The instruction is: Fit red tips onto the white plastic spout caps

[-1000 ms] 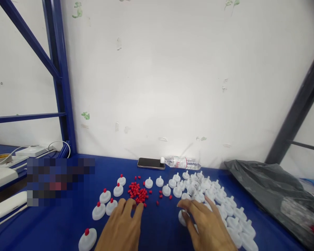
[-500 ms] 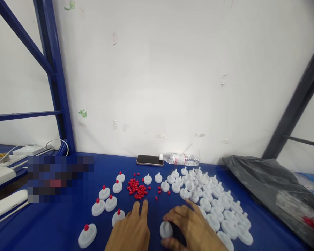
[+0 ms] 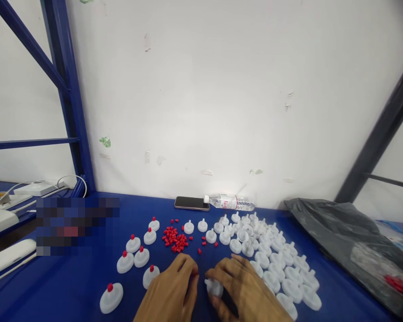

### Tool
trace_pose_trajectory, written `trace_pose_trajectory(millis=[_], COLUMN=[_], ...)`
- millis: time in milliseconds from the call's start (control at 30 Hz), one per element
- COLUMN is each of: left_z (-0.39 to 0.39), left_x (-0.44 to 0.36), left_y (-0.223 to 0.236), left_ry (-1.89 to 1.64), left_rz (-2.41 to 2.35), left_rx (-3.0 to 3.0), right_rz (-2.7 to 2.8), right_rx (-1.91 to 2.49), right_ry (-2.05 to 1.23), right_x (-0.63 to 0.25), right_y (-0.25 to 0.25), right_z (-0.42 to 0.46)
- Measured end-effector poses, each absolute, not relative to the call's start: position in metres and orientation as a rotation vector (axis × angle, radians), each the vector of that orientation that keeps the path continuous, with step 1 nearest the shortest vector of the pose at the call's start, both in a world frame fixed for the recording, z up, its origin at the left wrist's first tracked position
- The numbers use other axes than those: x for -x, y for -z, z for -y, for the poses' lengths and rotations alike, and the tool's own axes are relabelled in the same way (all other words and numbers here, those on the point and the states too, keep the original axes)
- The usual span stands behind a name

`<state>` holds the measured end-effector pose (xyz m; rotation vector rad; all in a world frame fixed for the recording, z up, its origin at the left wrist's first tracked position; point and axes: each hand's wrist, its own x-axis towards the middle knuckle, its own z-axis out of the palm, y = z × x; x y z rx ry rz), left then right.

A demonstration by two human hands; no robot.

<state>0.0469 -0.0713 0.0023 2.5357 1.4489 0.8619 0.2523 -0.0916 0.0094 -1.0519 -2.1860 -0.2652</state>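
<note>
My right hand (image 3: 245, 286) grips a white plastic nozzle cap (image 3: 215, 288) by its sides, and the nozzle tips toward the left. Close beside it, my left hand (image 3: 171, 286) has its fingers curled together; whatever is between the fingertips is hidden. Beyond my left hand lies a pile of small red caps (image 3: 175, 239). Several white nozzle caps with red tips (image 3: 111, 298) stand to the left. A large cluster of white nozzle caps without red tips (image 3: 271, 282) spreads to the right of my right hand.
A phone (image 3: 191, 203) and a clear plastic bottle (image 3: 230, 202) lie along the wall. At the right is a grey plastic bag (image 3: 342, 237). White devices and cables (image 3: 10, 257) sit at the far left by the blue metal frame (image 3: 74, 112).
My left fingers have gone from stretched out to curled, and that hand is nearer my right one. The nozzle cap in my right hand has tilted left.
</note>
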Motion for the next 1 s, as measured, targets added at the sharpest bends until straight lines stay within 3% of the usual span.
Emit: trace_pose_trajectory(millis=[100,167,800,1000], left_z=[0.076,0.077,0.07,0.077], left_x=[-0.048,-0.049,-0.048,-0.046], left_y=[-0.003,-0.006,0.006,-0.014], left_ry=[-1.233,-1.301,-1.189,-1.303], left_rz=[-1.229,-1.115,-1.017,-1.125], left_rx=[-2.51,-2.446,-2.051,-2.164], right_rz=[2.249,2.285,2.236,2.189], right_rx=[1.089,1.119,1.185,1.095], right_ry=[0.228,0.203,0.133,0.192], right_x=[-0.251,-0.25,-0.25,-0.252], right_y=[-0.014,-0.016,-0.027,-0.027], right_z=[0.093,0.094,0.098,0.098])
